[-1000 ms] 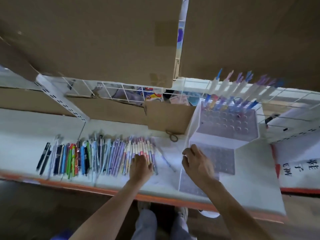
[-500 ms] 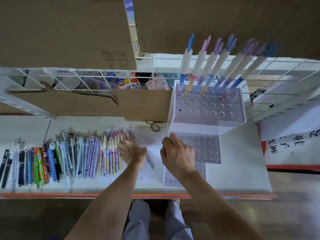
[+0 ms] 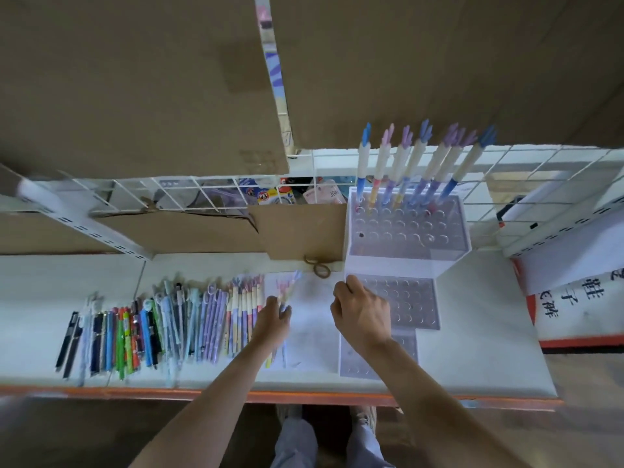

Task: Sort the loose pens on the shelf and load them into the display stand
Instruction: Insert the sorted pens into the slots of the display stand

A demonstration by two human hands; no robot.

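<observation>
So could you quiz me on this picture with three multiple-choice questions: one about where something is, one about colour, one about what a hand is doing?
1. Where do the scissors lie?
A. at the shelf's back, just left of the display stand
B. inside the stand
C. on the floor

2. What colour is the shelf's front edge?
A. green
B. orange
C. black

3. What is the left hand doing?
A. resting flat and empty
B. holding scissors
C. gripping a few pastel pens

Answers: 1 A, they lie on the white shelf by the stand's left wall. 2 B, an orange strip runs along the front. 3 C, blurred pink and blue pens stick out beyond its fingers, while the right hand touches the stand's corner.
</observation>
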